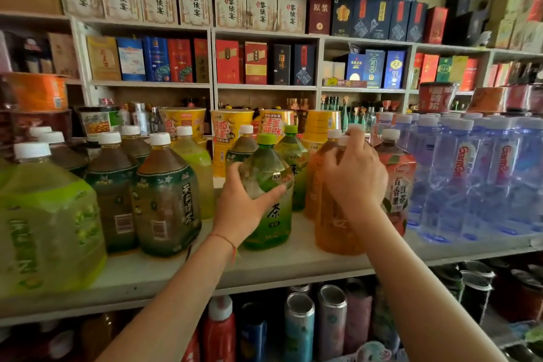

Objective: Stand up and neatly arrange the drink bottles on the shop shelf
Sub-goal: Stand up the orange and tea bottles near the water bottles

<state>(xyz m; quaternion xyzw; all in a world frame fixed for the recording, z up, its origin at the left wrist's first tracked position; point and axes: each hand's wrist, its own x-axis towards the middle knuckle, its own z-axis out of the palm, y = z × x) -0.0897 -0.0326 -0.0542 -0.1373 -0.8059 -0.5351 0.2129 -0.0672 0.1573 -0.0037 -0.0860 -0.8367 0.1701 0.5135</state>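
A green-capped green tea bottle stands upright at the middle of the white shelf. My left hand grips its shoulder from the left, thumb across the front. Just right of it stands an orange tea bottle; my right hand wraps over its neck and white cap from above. A red-labelled tea bottle stands close behind on the right. Several dark green and yellow-green tea bottles stand upright in rows to the left.
Shrink-wrapped packs of water bottles fill the shelf's right end. Yellow instant-noodle cups stand behind the tea bottles. Boxed goods fill the upper shelves. Cans and bottles sit on the lower shelf below the front edge.
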